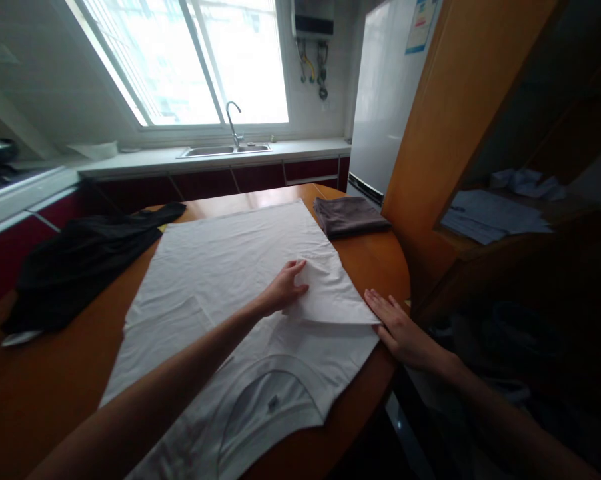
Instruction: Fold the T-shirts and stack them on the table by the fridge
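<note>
A white T-shirt (230, 260) lies spread on the wooden table, its neckline with a small label towards me. The right-hand sleeve is folded inward over the body of the shirt. My left hand (285, 287) grips that sleeve near its hem, with thumb and fingers closed on the cloth. At the shirt's right edge, my right hand (390, 323) rests with its fingers stretched out flat, touching the fold by the sleeve and the tabletop. The opposite sleeve also appears folded in, partly hidden behind my left forearm.
A folded grey-brown cloth (350, 217) sits at the table's (375, 260) far right. Black clothing (85, 257) lies along the left. Beyond are a counter with a sink (210, 152) and tap, and a fridge (390, 93). Papers (495, 215) lie on a shelf at right.
</note>
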Action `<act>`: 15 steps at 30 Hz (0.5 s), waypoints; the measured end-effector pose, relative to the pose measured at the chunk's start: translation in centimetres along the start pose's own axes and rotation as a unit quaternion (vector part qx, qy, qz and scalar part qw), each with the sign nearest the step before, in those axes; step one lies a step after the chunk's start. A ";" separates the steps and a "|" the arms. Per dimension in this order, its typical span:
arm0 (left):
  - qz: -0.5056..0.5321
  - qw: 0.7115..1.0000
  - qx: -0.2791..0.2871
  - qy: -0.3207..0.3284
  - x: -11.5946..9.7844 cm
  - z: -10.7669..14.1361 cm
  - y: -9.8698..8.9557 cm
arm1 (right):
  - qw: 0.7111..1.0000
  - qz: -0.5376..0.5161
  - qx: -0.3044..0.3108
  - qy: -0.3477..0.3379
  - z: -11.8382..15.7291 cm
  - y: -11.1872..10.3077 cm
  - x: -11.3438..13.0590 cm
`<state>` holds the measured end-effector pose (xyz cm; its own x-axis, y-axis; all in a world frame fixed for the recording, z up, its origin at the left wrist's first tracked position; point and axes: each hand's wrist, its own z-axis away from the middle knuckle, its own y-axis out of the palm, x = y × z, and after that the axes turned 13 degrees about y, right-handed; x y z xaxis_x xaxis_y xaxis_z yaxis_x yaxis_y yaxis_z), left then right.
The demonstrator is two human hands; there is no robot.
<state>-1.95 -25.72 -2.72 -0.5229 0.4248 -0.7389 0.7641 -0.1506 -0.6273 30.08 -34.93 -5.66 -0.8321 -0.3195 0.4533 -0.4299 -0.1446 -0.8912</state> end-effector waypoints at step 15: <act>-0.209 0.976 0.058 0.030 -0.2 0.9 -0.7 | 0.993 0.076 -0.085 0.034 1.4 1.3 0.5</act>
<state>-2.69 -26.53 -2.33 -0.7540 0.5223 -0.3983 0.4391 -0.0502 -0.8970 29.57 -36.58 -6.64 -0.9112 -0.2604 0.3192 -0.3460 0.0632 -0.9361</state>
